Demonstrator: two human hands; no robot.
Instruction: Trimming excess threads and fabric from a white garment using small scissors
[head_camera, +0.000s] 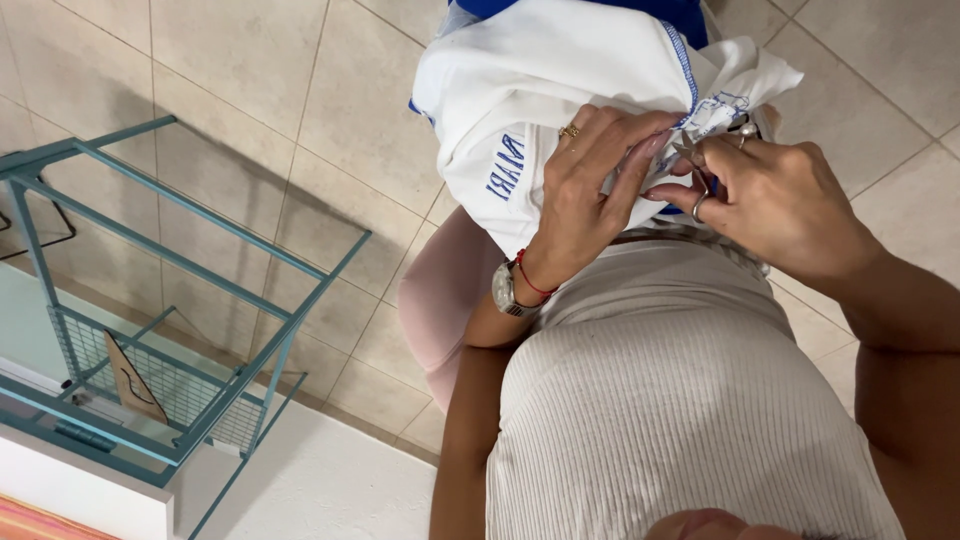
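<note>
pinching white cloth (540, 80) under left hand (590, 190) fingers, right hand (770, 200) gripping small scissors (697, 170)

Floor (250, 60) — laid in large beige tiles, evenly lit. Teal metal wire rack (180, 330) — set at left, shadow cast on tiles.

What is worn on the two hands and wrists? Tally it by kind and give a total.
Rings: 3, one gold on the left hand at, two silver on the right hand at and
Wristwatch: 1
Red string bracelet: 1
Total: 5
</note>
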